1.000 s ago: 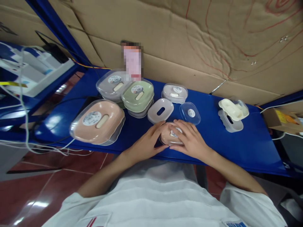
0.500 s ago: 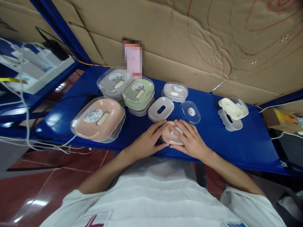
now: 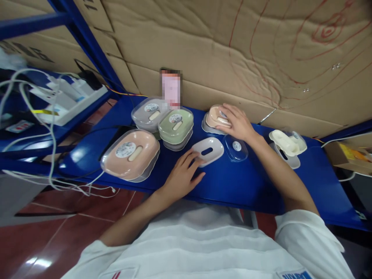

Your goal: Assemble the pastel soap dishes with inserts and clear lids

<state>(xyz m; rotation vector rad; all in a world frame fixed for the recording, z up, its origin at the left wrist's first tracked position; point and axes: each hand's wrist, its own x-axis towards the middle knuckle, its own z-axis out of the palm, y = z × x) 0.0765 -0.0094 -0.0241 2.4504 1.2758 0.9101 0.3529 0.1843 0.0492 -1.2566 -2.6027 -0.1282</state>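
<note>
My right hand (image 3: 236,121) reaches to the back of the table and grips a small peach lidded box (image 3: 216,114), fingers over its right side. That box rests on a pale grey box (image 3: 207,126). My left hand (image 3: 186,170) is open, fingers apart, its fingertips at the left edge of an oval pale grey tray (image 3: 216,153) with a slot in its middle. Whether they press on the tray I cannot tell. A clear lid (image 3: 236,148) with a round label lies right of the tray, below my right wrist.
Larger lidded boxes stand on the left: peach (image 3: 130,153), green (image 3: 176,124) and grey (image 3: 149,112). Cream pieces (image 3: 286,142) lie on a grey part at the right. A phone (image 3: 171,87) leans on the cardboard wall (image 3: 209,58). White cables (image 3: 52,128) hang at the left.
The small peach box has gone from between both hands at the table's front to the back, onto the grey box, in my right hand. My left hand has let go and moved to the tray's edge.
</note>
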